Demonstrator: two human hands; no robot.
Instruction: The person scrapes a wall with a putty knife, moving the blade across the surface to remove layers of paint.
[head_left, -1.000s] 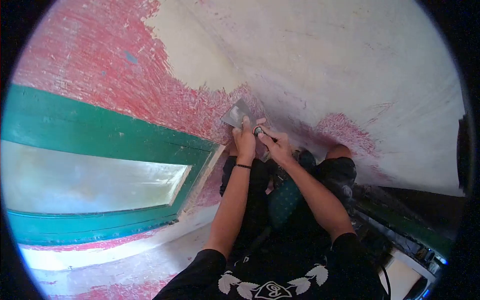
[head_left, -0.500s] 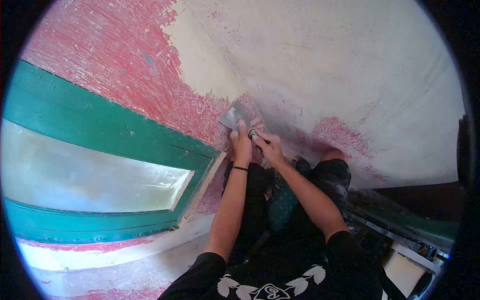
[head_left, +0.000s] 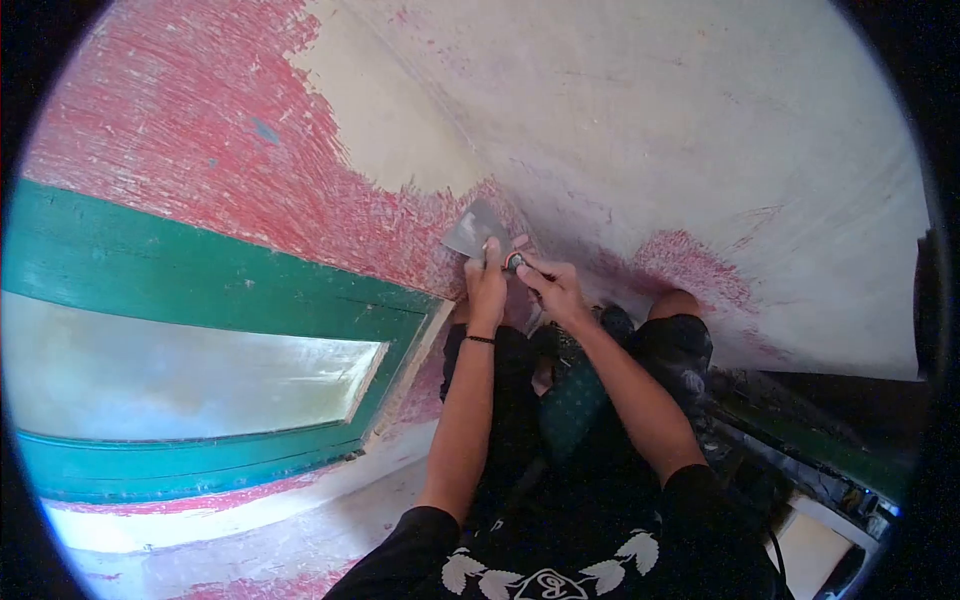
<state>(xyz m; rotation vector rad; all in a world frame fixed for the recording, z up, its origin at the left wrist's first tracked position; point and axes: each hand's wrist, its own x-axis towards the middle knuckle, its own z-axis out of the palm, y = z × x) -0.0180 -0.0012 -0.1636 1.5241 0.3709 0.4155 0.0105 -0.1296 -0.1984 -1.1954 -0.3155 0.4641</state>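
Note:
A wide flat metal scraper (head_left: 474, 230) lies near the corner between a pink-red scraped wall (head_left: 220, 120) and a whitish wall (head_left: 720, 130). My left hand (head_left: 487, 292) is closed on it, its fingers against the base of the blade. Beside it, my right hand (head_left: 557, 292) is closed round the scraper's handle, whose rounded end (head_left: 515, 262) shows between the two hands. Most of the handle is hidden by my fingers. A cream patch (head_left: 390, 120) of wall spreads above the blade.
A green frame (head_left: 200, 260) around a pale glass pane (head_left: 190, 370) is at the left. My bent knees (head_left: 675, 330) are close below the hands. Dark, cluttered items and a pale panel (head_left: 812, 548) stand at the lower right.
Both hands and the scraper appear slightly further right in the view. The green frame has tilted and shifted down on the left as the view turned.

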